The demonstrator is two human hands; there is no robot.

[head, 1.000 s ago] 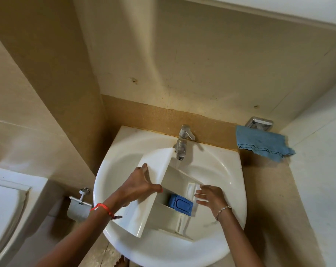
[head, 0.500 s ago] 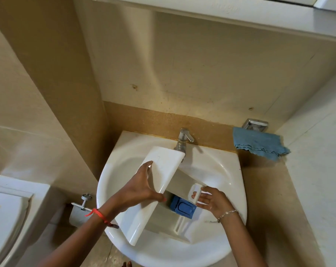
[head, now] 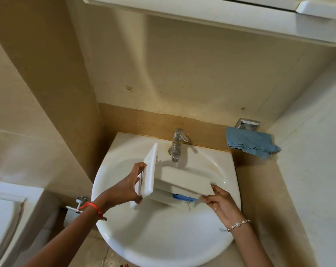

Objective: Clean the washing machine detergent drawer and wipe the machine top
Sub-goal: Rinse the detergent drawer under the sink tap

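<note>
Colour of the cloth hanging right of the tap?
Blue; the cloth shows best in the head view.

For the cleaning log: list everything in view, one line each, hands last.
detergent drawer: one, white, held over the sink bowl
insert: one, blue, inside the drawer near its right end
sink: one, white, against the back wall
tap: one, silver, on the sink's back rim
cloth: one, blue, hanging right of the sink
holder: one, silver, on the wall above the cloth
cabinet: one, white, overhead
toilet: one, white, lower left
paper holder: one, silver, low, left of the sink
left hand: one, grips the drawer's front panel, red wristband
right hand: one, holds the drawer's rear end, bracelet
</note>
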